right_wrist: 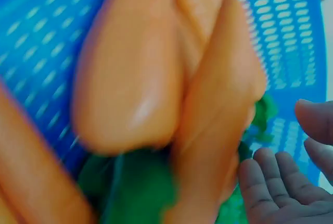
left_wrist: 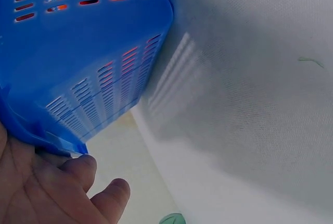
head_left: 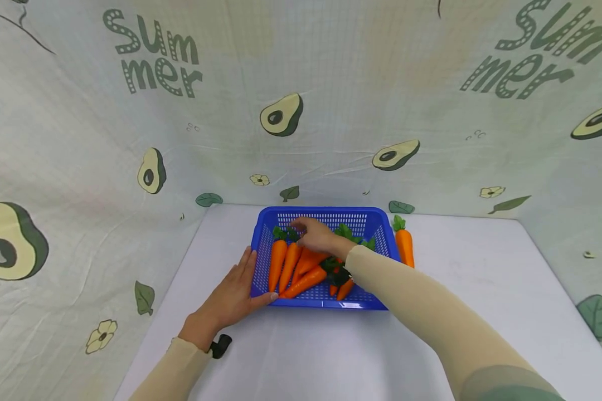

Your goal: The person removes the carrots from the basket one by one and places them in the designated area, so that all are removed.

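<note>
A blue plastic basket (head_left: 323, 304) with slotted walls holds several orange carrots (head_left: 278, 262) with green tops. My left hand (head_left: 229, 296) lies against its front left corner, fingers along the left side and thumb at the front rim. From below, the left wrist view shows that palm (left_wrist: 31, 193) up against the basket's rim (left_wrist: 39, 138). My right hand (head_left: 317, 235) reaches in over the carrots, near the leafy tops at the back left. Close up, its fingers (right_wrist: 283, 177) stand apart from the thumb with nothing between them, beside a carrot (right_wrist: 213, 104).
A single carrot (head_left: 404, 245) lies on the white table (head_left: 461, 250), just outside the basket's right wall. Behind the table hangs a cloth (head_left: 331, 150) printed with avocados and leaves. A small black object (head_left: 221, 346) shows beside my left wrist.
</note>
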Tool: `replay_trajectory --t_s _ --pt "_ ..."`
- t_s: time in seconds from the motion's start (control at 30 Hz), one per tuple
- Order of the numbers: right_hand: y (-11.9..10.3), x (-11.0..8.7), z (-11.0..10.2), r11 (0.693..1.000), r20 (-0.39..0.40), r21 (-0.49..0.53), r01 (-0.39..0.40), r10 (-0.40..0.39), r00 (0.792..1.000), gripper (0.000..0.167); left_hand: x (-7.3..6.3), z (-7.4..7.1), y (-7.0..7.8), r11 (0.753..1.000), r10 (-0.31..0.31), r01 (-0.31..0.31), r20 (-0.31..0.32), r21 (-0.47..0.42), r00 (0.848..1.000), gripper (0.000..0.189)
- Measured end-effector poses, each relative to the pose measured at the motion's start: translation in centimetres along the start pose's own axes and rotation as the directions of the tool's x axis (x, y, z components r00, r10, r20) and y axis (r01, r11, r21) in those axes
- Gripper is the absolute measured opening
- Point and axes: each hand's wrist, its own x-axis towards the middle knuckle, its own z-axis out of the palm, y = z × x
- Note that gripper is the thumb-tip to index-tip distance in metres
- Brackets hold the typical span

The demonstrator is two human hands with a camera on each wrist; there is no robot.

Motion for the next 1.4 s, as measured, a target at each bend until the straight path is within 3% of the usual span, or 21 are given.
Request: replay_trajectory --t_s 0.27,0.43,0.6,0.7,0.83,1.0,1.13,1.27,1.4 --pt "0.9 -0.1 -0.1 0.984 0.030 -0.179 0.007 -0.002 1.000 0.053 -0.1 -0.1 0.0 1.000 -0.016 0.016 0.001 -0.010 1.000 0.122" --pt "0.7 -0.5 0.0 0.989 0.055 -0.146 0.031 -0.023 0.998 0.050 0.1 0.1 0.0 1.000 -0.011 0.011 0.007 -0.016 1.000 0.122" --pt "1.4 -1.6 -1.7 0.992 -0.027 -0.120 0.026 -0.029 0.999 0.045 0.2 0.2 0.2 1.000 -0.012 0.012 0.007 -0.020 1.000 0.121" --pt "1.9 -2.5 -3.1 0.991 -0.090 -0.130 -0.024 0.013 0.996 0.043 0.2 0.2 0.3 0.999 -0.016 0.016 0.010 -0.028 1.000 0.120" --pt "3.0 -3.4 -4.1 0.984 -0.113 -0.152 -0.094 0.077 0.991 0.043 0.2 0.3 0.1 0.999 -0.023 0.024 0.009 -0.031 1.000 0.119" --pt "3.9 -3.1 -3.6 0.962 -0.052 -0.242 -0.130 0.121 0.991 0.049 0.1 0.3 0.0 0.999 -0.037 0.037 0.011 -0.030 0.999 0.119" --pt "4.1 -2.5 -2.5 0.958 0.039 -0.269 -0.100 0.114 0.993 0.058 0.1 0.2 0.0 0.999 -0.041 0.041 0.019 -0.033 0.999 0.120" --pt "3.8 -2.1 -1.9 0.980 0.108 -0.189 -0.060 0.081 0.991 0.066 0.0 0.2 0.0 0.998 -0.043 0.044 0.020 -0.035 0.999 0.120" --pt "3.6 -1.8 -1.6 0.997 0.129 -0.066 -0.041 0.049 0.990 0.070 0.0 0.2 0.0 0.999 -0.044 0.045 0.021 -0.029 0.999 0.121"
